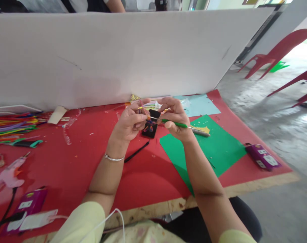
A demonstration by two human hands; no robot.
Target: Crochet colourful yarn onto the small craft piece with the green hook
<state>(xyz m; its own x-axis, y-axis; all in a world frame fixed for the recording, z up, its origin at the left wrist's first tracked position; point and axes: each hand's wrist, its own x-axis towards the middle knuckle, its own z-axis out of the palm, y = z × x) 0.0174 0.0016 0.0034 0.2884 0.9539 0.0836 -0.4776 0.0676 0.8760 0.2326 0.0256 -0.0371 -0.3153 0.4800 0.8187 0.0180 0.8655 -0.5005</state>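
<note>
A white panel (92, 54) stands upright along the far edge of the red-covered tabletop (92, 179). Over the tabletop both bare forearms reach forward and lean inward, the left one wearing a silver bangle (114, 158), so that the hands meet near the middle. A green sheet (219, 148) lies flat under and beside the right forearm, with a light blue sheet (206, 105) behind it. Bundled coloured stems (14, 126) lie at the far left.

The left hand (130, 121) is turned palm inward, thumb and forefinger pinched shut, a pinkish strand running up by its raised fingers. The right hand (175, 118) faces it with curled fingers and the thumb below, closed around a slim green-handled hook (180, 125) whose metal shaft points toward the left fingertips. A black slab like a phone (155, 114) shows below and between the hands. Smallest is the multicoloured yarn piece (149, 125), hanging from the left pinch at the hook's tip, in front of the slab
</note>
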